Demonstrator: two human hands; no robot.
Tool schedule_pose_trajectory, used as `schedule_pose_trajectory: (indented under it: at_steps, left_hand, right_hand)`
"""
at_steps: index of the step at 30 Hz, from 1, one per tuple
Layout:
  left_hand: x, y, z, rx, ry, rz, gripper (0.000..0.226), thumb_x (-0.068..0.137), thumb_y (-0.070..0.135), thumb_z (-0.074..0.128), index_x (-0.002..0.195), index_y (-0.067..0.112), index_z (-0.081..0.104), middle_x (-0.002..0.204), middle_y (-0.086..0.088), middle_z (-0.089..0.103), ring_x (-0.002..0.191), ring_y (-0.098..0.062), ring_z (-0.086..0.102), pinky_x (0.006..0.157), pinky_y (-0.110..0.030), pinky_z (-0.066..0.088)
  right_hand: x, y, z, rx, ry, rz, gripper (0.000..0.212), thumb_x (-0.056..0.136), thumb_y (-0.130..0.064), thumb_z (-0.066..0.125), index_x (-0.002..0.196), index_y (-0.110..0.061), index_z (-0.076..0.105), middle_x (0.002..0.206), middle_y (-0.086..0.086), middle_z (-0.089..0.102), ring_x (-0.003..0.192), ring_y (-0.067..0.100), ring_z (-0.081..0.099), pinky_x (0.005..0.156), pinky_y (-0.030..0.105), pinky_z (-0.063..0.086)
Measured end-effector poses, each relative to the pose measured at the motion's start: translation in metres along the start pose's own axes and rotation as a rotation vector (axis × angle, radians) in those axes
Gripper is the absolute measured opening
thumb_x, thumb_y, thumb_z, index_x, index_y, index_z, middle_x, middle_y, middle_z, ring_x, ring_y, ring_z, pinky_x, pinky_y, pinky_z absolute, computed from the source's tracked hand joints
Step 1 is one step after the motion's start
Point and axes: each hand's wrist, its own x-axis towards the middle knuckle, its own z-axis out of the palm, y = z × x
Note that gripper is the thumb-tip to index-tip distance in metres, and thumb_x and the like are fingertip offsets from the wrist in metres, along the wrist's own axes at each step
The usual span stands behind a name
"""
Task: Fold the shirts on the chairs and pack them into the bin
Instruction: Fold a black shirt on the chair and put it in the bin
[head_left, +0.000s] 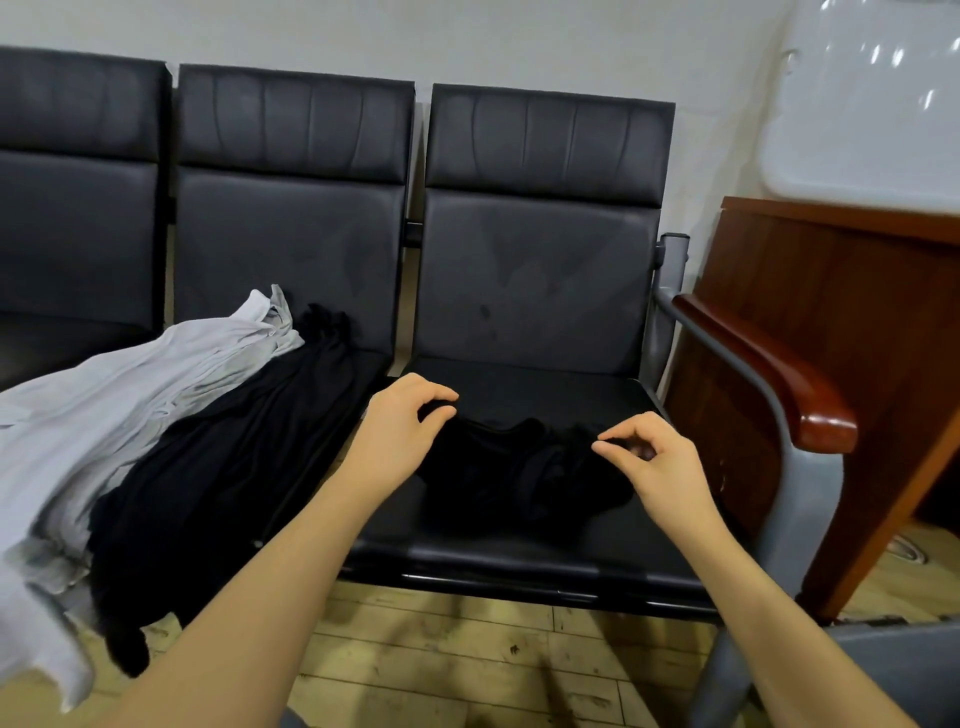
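Note:
A black shirt (519, 470) lies bunched on the seat of the right-hand black chair (535, 291). My left hand (402, 423) pinches its far left edge between thumb and fingers. My right hand (652, 457) pinches the far right edge the same way. On the middle chair (291, 223) a second black shirt (218, 467) lies stretched out, hanging over the front edge. Pale grey-white shirts (104, 410) are heaped to its left, partly over it. The bin cannot be picked out with certainty.
A metal armrest with a red-brown wooden pad (753, 364) bounds the right chair. Behind it stands a brown wooden cabinet (841, 312). A white plastic object (872, 104) sits at the top right. A grey surface (893, 670) shows at the bottom right. Worn wooden floor (467, 654) lies below.

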Motion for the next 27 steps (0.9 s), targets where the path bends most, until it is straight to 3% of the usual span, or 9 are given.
schedule_pose_trajectory:
  at_steps: [6, 9, 11, 15, 17, 21, 24, 27]
  left_hand:
    - [0.013, 0.016, -0.008, -0.060, 0.118, 0.092, 0.017, 0.086, 0.005, 0.066, 0.101, 0.009, 0.072, 0.095, 0.001, 0.064, 0.088, -0.004, 0.056, 0.080, 0.000, 0.035]
    - [0.030, 0.026, -0.016, -0.018, 0.147, 0.143, 0.017, 0.087, 0.006, 0.065, 0.102, 0.008, 0.071, 0.096, 0.001, 0.063, 0.089, -0.006, 0.057, 0.081, 0.000, 0.035]
    - [0.044, 0.032, -0.023, 0.016, 0.162, 0.182, 0.017, 0.087, 0.007, 0.065, 0.103, 0.008, 0.071, 0.096, 0.001, 0.063, 0.090, -0.008, 0.058, 0.081, 0.000, 0.035]
    - [0.071, 0.048, -0.038, 0.056, 0.176, 0.255, 0.017, 0.088, 0.007, 0.064, 0.103, 0.007, 0.071, 0.097, -0.003, 0.064, 0.092, -0.013, 0.060, 0.085, -0.013, 0.038]
    - [0.082, 0.057, -0.046, 0.077, 0.181, 0.294, 0.017, 0.088, 0.007, 0.063, 0.104, 0.006, 0.071, 0.097, -0.004, 0.063, 0.094, -0.016, 0.060, 0.087, -0.017, 0.039]
    - [0.102, 0.073, -0.060, 0.094, 0.201, 0.332, 0.019, 0.090, 0.010, 0.061, 0.107, 0.008, 0.070, 0.097, -0.001, 0.060, 0.093, -0.013, 0.058, 0.087, -0.018, 0.040]
    - [0.115, 0.087, -0.072, 0.068, 0.259, 0.337, 0.019, 0.091, 0.010, 0.061, 0.107, 0.007, 0.070, 0.096, 0.001, 0.058, 0.091, -0.013, 0.057, 0.084, -0.016, 0.038]
    - [0.125, 0.101, -0.083, 0.018, 0.326, 0.336, 0.020, 0.092, 0.009, 0.059, 0.108, 0.006, 0.069, 0.097, -0.003, 0.060, 0.091, -0.014, 0.058, 0.085, -0.020, 0.042]
  right_hand:
    - [0.007, -0.007, -0.011, 0.001, 0.004, -0.003, 0.017, 0.084, -0.013, 0.070, 0.075, -0.025, 0.063, 0.069, 0.000, 0.057, 0.062, 0.006, 0.048, 0.062, 0.013, 0.041]
    - [0.020, -0.018, -0.021, -0.017, 0.034, 0.003, 0.011, 0.086, -0.013, 0.069, 0.081, -0.021, 0.063, 0.071, 0.002, 0.058, 0.064, 0.013, 0.052, 0.061, 0.018, 0.043]
    - [0.031, -0.029, -0.028, -0.051, 0.075, -0.005, 0.007, 0.086, -0.013, 0.068, 0.084, -0.017, 0.063, 0.075, 0.003, 0.061, 0.068, 0.015, 0.055, 0.060, 0.013, 0.043]
    - [0.059, -0.056, -0.045, -0.067, 0.220, -0.055, 0.007, 0.087, -0.012, 0.067, 0.085, -0.017, 0.062, 0.081, -0.003, 0.063, 0.076, 0.008, 0.058, 0.069, 0.015, 0.045]
    - [0.072, -0.072, -0.055, -0.063, 0.263, -0.093, 0.010, 0.087, -0.008, 0.066, 0.085, -0.016, 0.061, 0.080, -0.007, 0.060, 0.075, 0.001, 0.055, 0.068, 0.009, 0.040]
    - [0.090, -0.100, -0.073, -0.051, 0.319, -0.128, 0.005, 0.088, -0.010, 0.063, 0.087, -0.014, 0.061, 0.078, -0.011, 0.059, 0.074, -0.002, 0.053, 0.065, 0.007, 0.038]
    - [0.101, -0.117, -0.087, 0.006, 0.378, -0.137, 0.006, 0.088, -0.012, 0.063, 0.085, -0.017, 0.061, 0.080, -0.009, 0.060, 0.076, 0.002, 0.054, 0.068, 0.014, 0.039]
    - [0.109, -0.134, -0.101, 0.032, 0.401, -0.167, 0.007, 0.089, -0.009, 0.061, 0.085, -0.015, 0.060, 0.081, -0.010, 0.060, 0.076, 0.000, 0.054, 0.068, 0.010, 0.039]
